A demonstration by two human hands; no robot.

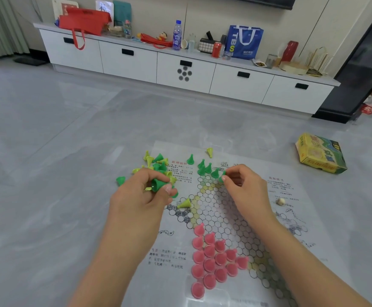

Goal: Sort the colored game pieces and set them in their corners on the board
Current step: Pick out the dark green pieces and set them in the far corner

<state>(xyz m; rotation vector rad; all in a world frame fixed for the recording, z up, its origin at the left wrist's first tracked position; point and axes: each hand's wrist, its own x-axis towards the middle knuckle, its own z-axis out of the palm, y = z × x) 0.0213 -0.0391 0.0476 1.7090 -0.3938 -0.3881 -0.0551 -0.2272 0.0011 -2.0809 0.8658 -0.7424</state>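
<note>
- My landmark is the board (236, 218), a printed paper sheet lying flat on the grey floor.
- The pink pieces (214, 260) already stand packed together in the board's near corner, so I judge that colour finished.
- I am now filling the far corner with green: a few green pieces (205, 168) stand upright there, close together.
- My right hand (245, 187) pinches one more green piece (222, 176) between thumb and fingertip, right beside those standing ones, just over the far corner's circles.
- My left hand (140, 196) is closed around a green piece (158, 185) at the board's far left edge; whether it holds more I cannot tell.
- The mixed heap (156, 166) of green and yellow pieces lies by that far left edge, still unsorted.
- One yellow piece (184, 203) lies tipped over on the board's left point.
- Next, I think, the pinched piece needs lowering upright onto an empty circle without knocking over its neighbours.
</note>
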